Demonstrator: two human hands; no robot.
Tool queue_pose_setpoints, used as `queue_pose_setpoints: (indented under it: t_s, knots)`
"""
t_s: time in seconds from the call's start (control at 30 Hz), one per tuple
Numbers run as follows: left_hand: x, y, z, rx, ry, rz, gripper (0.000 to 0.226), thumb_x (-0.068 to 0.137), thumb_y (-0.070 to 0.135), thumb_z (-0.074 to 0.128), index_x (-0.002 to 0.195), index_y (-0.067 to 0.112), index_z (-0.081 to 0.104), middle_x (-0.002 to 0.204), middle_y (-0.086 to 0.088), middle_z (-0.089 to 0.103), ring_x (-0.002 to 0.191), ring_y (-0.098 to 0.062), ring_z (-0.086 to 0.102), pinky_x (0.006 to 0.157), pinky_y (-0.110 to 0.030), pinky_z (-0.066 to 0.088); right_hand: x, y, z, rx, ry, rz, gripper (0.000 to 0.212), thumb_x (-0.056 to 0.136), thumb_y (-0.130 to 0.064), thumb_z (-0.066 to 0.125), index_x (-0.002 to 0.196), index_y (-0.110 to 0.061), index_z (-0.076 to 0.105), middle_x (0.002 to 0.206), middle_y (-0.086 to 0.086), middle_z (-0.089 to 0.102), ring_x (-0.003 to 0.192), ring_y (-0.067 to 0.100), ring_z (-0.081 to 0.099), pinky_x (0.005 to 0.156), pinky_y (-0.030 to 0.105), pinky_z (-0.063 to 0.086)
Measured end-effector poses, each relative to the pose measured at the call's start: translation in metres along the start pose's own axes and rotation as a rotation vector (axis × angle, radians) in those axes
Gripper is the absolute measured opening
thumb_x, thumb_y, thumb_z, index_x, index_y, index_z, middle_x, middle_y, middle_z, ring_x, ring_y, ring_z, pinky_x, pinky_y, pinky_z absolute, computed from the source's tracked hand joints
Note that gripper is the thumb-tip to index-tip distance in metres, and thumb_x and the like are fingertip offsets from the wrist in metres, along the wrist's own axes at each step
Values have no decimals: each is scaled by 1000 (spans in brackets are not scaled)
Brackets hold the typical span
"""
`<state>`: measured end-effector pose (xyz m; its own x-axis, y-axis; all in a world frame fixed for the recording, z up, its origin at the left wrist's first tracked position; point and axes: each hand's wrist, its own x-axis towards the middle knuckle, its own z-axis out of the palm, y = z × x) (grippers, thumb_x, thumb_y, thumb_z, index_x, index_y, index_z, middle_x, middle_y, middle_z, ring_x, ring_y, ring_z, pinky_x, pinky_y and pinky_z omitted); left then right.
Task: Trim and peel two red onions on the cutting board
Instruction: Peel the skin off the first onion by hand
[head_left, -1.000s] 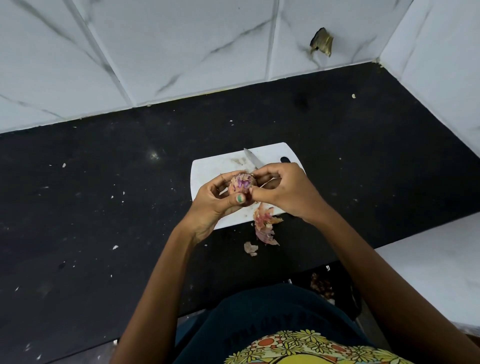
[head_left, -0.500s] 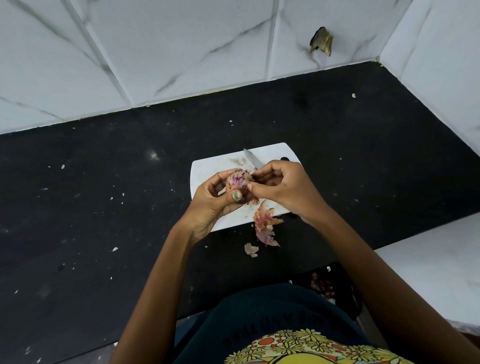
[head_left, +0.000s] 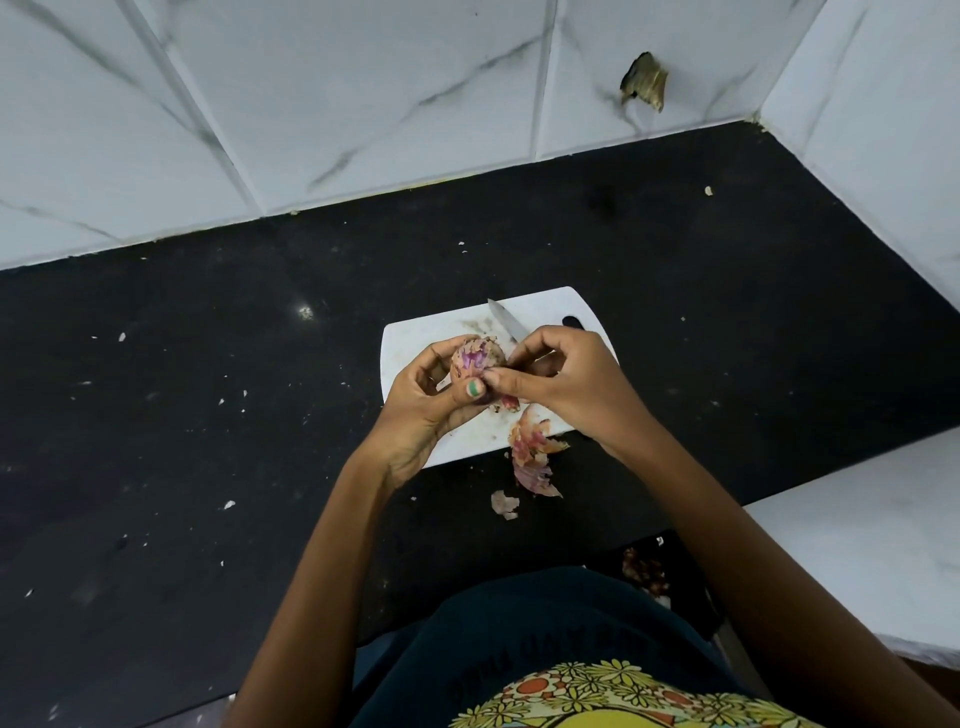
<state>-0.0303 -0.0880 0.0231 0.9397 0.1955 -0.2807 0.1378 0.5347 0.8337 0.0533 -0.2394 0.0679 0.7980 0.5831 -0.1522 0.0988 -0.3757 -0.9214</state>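
Head view: knife (head_left: 508, 323) handle hidden behind right hand (head_left: 563, 384). Left hand (head_left: 423, 402) grips red onion (head_left: 477, 358) above cutting board (head_left: 415, 340); right fingers (head_left: 511, 383) pinch its skin. Peels (head_left: 532, 451) at board edge on desk (head_left: 208, 415).

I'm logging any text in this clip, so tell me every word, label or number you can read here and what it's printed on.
Dark garment: a line of faint dark lettering across the front, upside down to the camera and too blurred to read.
Cutting board, knife blade, wall tiles: no text visible.
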Motion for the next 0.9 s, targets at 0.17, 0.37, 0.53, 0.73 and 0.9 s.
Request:
queue_pose_setpoints:
  t_s: [0.17, 0.37, 0.53, 0.73, 0.9]
  knots:
    - [0, 1, -1, 16, 8, -18, 59, 58, 17, 85, 112, 13, 61, 126, -16, 56, 100, -20, 68, 76, -27, 58, 3, 2, 2, -25, -6, -1, 9, 80, -15, 74, 86, -11, 69, 74, -6, 66, 62, -5, 60, 58, 9, 47]
    - [1, 0, -5, -32, 1, -48, 86, 34, 38, 97, 111, 15, 65, 121, -10, 62, 105, -24, 67, 76, -29, 58, 13, 13, -7, -90, 118, 17, 4, 81, -11, 72, 81, -12, 68, 74, 2, 68, 67, 14, 67, 64, 25, 58]
    - [1, 0, -3, -80, -21, -72, 81, 31, 36, 98, 104, 16, 69, 108, -5, 69, 97, -22, 70, 71, -28, 58, 14, 36, -12, -268, 18, 159, 3, 85, -8, 68, 88, -7, 68, 82, 7, 71, 66, 11, 67, 61, 19, 56]
    - [2, -2, -4, -45, -31, -71, 72, 36, 35, 97, 102, 19, 73, 113, -6, 68, 100, -24, 69, 73, -28, 58, 7, 36, -9, -415, -111, 139, 12, 89, -8, 59, 92, -9, 70, 83, 0, 69, 73, 9, 66, 62, 20, 49]
    - [2, 1, -2, 27, -36, -76, 51, 63, 18, 75, 114, 15, 64, 131, -18, 56, 102, -22, 68, 77, -28, 58, 9, 9, -11, 59, -41, 96, 15, 85, -24, 69, 99, -22, 65, 96, 2, 68, 83, 14, 69, 68, 27, 59]
